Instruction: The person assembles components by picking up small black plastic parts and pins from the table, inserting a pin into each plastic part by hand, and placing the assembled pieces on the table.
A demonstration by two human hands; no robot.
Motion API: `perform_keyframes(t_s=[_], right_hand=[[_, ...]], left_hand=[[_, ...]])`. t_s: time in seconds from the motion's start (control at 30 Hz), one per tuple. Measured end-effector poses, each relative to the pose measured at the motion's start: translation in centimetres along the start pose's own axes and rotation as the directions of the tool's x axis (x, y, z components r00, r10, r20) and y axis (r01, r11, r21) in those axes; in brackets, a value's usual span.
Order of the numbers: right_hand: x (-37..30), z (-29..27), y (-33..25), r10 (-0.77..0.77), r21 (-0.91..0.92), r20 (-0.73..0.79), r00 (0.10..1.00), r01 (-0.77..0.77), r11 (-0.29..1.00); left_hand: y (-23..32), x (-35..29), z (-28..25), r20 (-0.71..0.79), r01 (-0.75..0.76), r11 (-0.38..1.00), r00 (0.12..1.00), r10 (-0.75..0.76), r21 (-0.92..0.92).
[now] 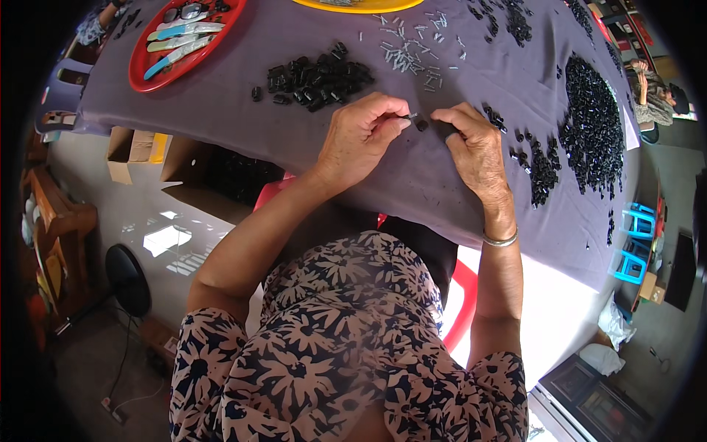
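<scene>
Over the purple-grey cloth, my left hand point(361, 136) has thumb and forefinger pinched on a small thin silvery metal piece point(413, 116); only its end shows. Close by its tip is a small black part point(421, 126). My right hand point(475, 147), with a bangle at the wrist, is just to the right of that part. Its thumb and forefinger are apart, and I see nothing held between them. Beyond my left hand lies a heap of short black cylindrical parts point(317, 79). Many loose silvery pieces point(401, 57) are scattered farther back.
A red tray point(138, 70) with blue and white-handled tools stands at the far left, a yellow tray point(361, 9) at the back. A large black heap point(593, 132) and a smaller one point(545, 173) lie right. An open cardboard box point(199, 195) sits below the table edge. Another person point(652, 99) is at right.
</scene>
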State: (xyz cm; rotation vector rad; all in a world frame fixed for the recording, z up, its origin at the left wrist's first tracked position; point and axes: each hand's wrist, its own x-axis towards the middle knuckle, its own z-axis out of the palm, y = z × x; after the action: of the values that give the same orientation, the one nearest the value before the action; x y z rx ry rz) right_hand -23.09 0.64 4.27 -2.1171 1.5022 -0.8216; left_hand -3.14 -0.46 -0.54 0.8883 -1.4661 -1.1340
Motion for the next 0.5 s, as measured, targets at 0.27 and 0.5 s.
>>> perform_keyframes(t_s=[0.27, 0.5], right_hand=[[0.2, 1.3, -0.5, 0.049, 0.004, -0.028, 0.998, -0.049, 0.999], [-0.3, 2.2, -0.9, 0.058, 0.073, -0.081, 0.995, -0.052, 0.996]], left_hand=[[0.1, -0.1, 0.0, -0.006, 0.006, 1.0, 1.0, -0.006, -0.006], [0.3, -0.1, -0.1, -0.006, -0.007, 0.999, 1.0, 0.008, 0.034]])
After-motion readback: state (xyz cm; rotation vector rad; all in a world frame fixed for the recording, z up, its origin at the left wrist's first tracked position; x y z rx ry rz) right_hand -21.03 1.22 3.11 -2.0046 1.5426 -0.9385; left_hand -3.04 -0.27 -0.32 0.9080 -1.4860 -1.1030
